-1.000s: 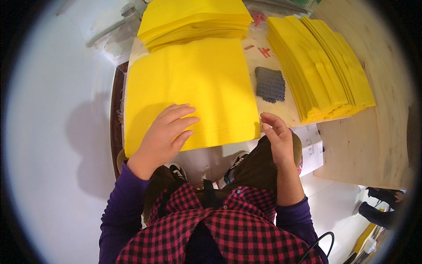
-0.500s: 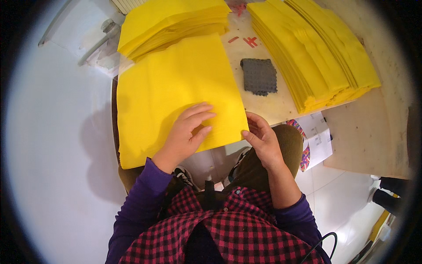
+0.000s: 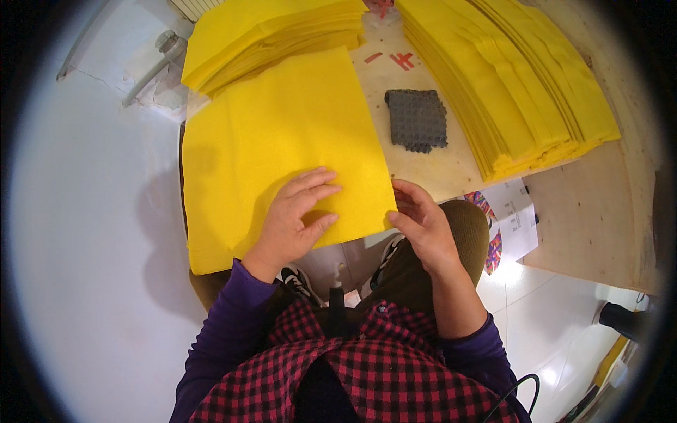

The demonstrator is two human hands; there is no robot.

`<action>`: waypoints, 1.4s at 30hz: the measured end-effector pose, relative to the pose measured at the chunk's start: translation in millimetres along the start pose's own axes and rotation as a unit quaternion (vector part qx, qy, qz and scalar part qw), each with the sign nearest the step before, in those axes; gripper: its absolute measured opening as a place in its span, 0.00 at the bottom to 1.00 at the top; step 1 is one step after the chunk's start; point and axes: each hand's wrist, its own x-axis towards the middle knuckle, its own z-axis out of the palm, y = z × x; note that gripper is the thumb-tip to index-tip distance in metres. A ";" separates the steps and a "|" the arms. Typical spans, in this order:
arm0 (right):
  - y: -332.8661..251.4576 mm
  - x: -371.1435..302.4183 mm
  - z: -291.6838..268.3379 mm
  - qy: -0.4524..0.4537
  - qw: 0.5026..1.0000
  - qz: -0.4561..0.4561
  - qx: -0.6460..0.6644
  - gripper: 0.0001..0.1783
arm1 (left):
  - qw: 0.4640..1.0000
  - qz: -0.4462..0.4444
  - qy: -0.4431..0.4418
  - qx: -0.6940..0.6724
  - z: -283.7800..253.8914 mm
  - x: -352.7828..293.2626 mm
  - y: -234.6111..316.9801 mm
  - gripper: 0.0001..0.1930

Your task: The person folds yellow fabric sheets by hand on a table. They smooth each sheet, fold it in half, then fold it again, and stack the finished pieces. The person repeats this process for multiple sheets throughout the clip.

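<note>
A yellow fabric sheet (image 3: 282, 127), on top of a neat pile, covers the near left of the table and reaches its front edge. My left hand (image 3: 293, 215) rests on its near part, fingers stretched out and slightly apart. At the near right corner of the fabric is my right hand (image 3: 424, 229). Its thumb lies along the corner while the bent fingers sit by the side edge, closed on it. How many layers are between them cannot be made out. A folded dark grey textured cloth (image 3: 417, 120) lies on the table, right of the fabric.
Behind the sheet rises another yellow fabric stack (image 3: 271, 35). More long yellow stacks (image 3: 508, 92) fill the table's right side. Red marks (image 3: 402, 61) show on the wooden tabletop (image 3: 434, 176). Below its right edge is a white printed box (image 3: 515, 218) beside a wooden panel (image 3: 592, 225).
Both hands keep nearly the same place and pose on the yellow fabric. The whole view has shifted slightly; nothing is visibly taken up or let go.
</note>
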 end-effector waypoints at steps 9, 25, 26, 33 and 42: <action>-41.7 73.0 -47.9 0.141 0.892 -0.156 -0.401 0.13 | 1.000 0.003 0.005 -0.007 0.7 -0.4 -0.8 0.19; -19.2 106.9 -63.2 0.147 0.911 -0.202 -0.328 0.09 | 1.000 -0.002 0.004 -0.007 0.8 -0.2 -0.6 0.19; -21.8 96.8 -61.4 0.129 0.925 -0.205 -0.292 0.10 | 1.000 0.000 0.004 -0.007 0.7 0.0 -0.9 0.19; -30.0 42.5 -39.8 -0.131 0.981 -0.006 -0.146 0.39 | 1.000 -0.006 0.006 -0.003 1.2 -0.7 -1.2 0.19; -27.6 42.5 -31.8 -0.175 0.973 0.048 -0.141 0.48 | 1.000 -0.007 0.004 0.001 1.3 0.5 -1.0 0.21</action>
